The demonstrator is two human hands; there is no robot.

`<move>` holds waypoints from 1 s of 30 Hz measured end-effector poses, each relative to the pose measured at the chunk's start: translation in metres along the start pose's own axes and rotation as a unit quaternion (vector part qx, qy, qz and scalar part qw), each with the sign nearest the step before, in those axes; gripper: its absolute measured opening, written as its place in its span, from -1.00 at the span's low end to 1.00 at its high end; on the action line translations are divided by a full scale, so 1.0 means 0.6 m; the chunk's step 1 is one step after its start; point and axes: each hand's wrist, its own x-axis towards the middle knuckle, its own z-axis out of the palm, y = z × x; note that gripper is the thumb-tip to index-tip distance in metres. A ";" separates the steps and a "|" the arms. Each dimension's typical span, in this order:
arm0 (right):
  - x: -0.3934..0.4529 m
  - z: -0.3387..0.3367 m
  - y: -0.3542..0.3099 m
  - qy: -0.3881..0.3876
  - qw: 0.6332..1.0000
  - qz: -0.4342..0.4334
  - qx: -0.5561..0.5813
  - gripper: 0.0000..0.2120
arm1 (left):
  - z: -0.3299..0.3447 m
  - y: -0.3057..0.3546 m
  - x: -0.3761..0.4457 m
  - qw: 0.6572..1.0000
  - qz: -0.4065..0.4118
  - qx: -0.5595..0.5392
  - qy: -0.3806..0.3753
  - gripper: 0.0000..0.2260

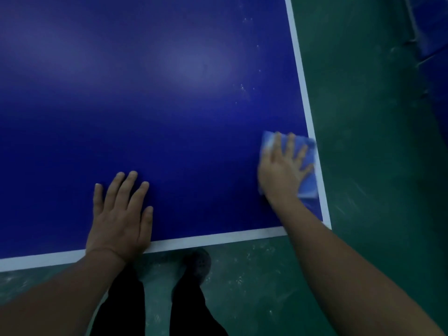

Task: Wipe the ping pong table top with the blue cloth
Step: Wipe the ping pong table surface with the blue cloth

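Head view, looking down on the near right corner of the ping pong table top (169, 105), a dark blue surface bordered by a white edge line (213, 237). The right hand (281, 170) lies flat on the blue cloth (308, 170), fingers straight and spread, pressing the cloth against the table; nothing is curled around it. The cloth sits directly under the palm and fingers, its folded edges showing beyond the fingertips and along the little-finger side, where it reaches the white line at the table's right edge. Hand and cloth are slightly blurred. The left hand (121, 214) rests palm-down on the bare table just inside the near edge, fingers extended and holding nothing, well apart from the cloth. Faint pale specks (242, 88) mark the surface farther up, near the right edge. Below the table edge, the green floor (375, 166), dark trouser legs and one shoe (197, 264) are visible.
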 end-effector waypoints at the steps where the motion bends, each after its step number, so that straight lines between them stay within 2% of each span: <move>1: -0.012 0.014 -0.043 -0.003 0.999 -0.039 -0.001 -0.49 | 0.000 0.000 0.000 1.000 -0.001 -0.005 0.003 -0.45; 4: -0.122 0.057 -0.108 -0.021 0.969 -0.244 -0.018 -0.50 | 0.000 -0.001 0.000 1.000 -0.002 -0.016 0.016 -0.46; 6: -0.189 0.066 -0.066 -0.037 0.950 -0.309 -0.033 -0.51 | 0.002 -0.002 -0.001 1.000 0.000 -0.019 0.021 -0.46; 8: -0.189 0.050 0.018 -0.040 0.960 -0.270 -0.054 -0.49 | 0.005 -0.004 0.000 1.000 -0.003 -0.018 0.018 -0.47; 12: -0.113 -0.005 0.144 -0.035 0.992 -0.078 -0.089 -0.43 | 0.004 -0.005 0.001 1.000 -0.005 -0.007 -0.002 -0.46; 15: -0.075 -0.005 0.104 -0.005 0.998 0.061 -0.005 -0.43 | 0.000 -0.002 0.003 1.000 -0.009 0.001 -0.018 -0.45; 16: -0.071 0.002 0.068 -0.001 0.997 0.076 0.004 -0.44 | -0.003 -0.001 0.004 1.000 -0.011 0.004 -0.023 -0.44; 17: -0.073 0.012 0.026 -0.003 0.999 0.054 -0.001 -0.44 | -0.006 0.000 0.004 1.000 -0.012 0.007 -0.028 -0.44; 19: -0.091 0.034 -0.052 -0.023 0.994 -0.101 -0.027 -0.46 | -0.009 0.001 0.004 0.999 -0.011 0.010 -0.033 -0.45; 21: -0.092 0.043 -0.080 -0.040 0.959 -0.272 -0.062 -0.49 | -0.013 -0.003 0.007 1.000 -0.011 -0.011 -0.021 -0.48; 22: -0.069 0.036 -0.076 -0.040 0.951 -0.298 -0.069 -0.49 | -0.016 -0.006 0.009 1.000 -0.012 -0.024 -0.011 -0.50; 23: -0.038 0.026 -0.062 -0.036 0.959 -0.271 -0.072 -0.47 | -0.018 -0.009 0.015 0.999 -0.017 -0.033 0.000 -0.51; 25: 0.022 0.000 -0.026 -0.023 0.991 -0.116 -0.066 -0.43 | -0.026 -0.018 0.033 0.998 -0.039 -0.042 0.022 -0.52; 27: 0.052 -0.017 -0.002 -0.027 0.999 0.007 -0.023 -0.41 | -0.034 -0.032 0.060 0.997 -0.054 -0.040 0.032 -0.51; 28: 0.046 -0.017 -0.006 -0.025 0.999 0.020 -0.014 -0.41 | -0.037 -0.039 0.073 0.997 -0.054 -0.033 0.031 -0.50; 30: 0.011 -0.001 -0.042 -0.020 0.999 -0.007 -0.025 -0.42 | -0.037 -0.051 0.091 0.998 -0.046 -0.018 0.025 -0.49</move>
